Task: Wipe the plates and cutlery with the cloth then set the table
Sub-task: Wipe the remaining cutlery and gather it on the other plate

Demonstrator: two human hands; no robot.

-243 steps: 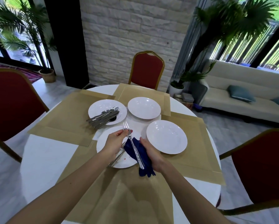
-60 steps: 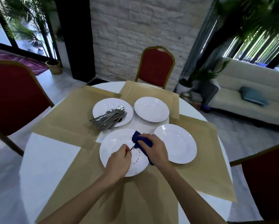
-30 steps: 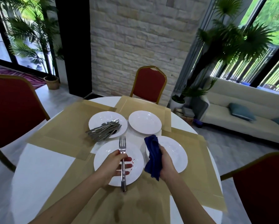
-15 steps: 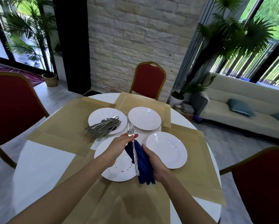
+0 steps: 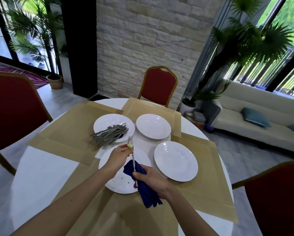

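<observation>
Bright window daylight — glare on plates (image 5: 175, 160), blurred, bowed edges.

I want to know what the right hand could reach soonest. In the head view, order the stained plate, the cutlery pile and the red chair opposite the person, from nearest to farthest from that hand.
From the right hand, which holds the blue cloth:
1. Stained plate: just under and left of the hand, on the near side.
2. Cutlery pile: farther off, to the left.
3. Red chair: straight across, at the far side.
</observation>
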